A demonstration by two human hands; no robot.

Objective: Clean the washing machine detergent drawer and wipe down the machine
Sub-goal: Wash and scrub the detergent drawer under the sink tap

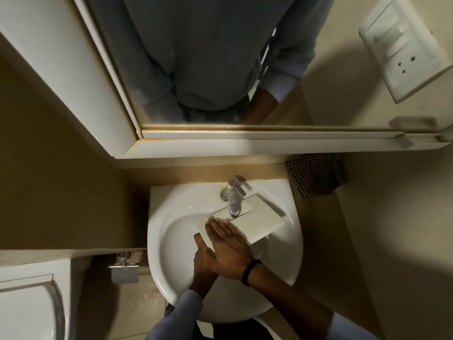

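The white detergent drawer (259,220) lies slanted across the white sink (159,231), directly under the chrome tap (232,197). My right hand (229,242), with a black band on its wrist, lies flat on the drawer's near left end with straight fingers. My left hand (202,256) comes up from a blue sleeve and grips that same end from below, its thumb along the drawer's edge. The right hand covers most of the left one. No washing machine is in view.
A framed mirror (196,57) hangs above the sink. A checked cloth (316,175) lies on the ledge to the right, with a switch panel (404,50) on the wall above it. At lower left are a toilet paper holder (125,268) and a toilet (27,303).
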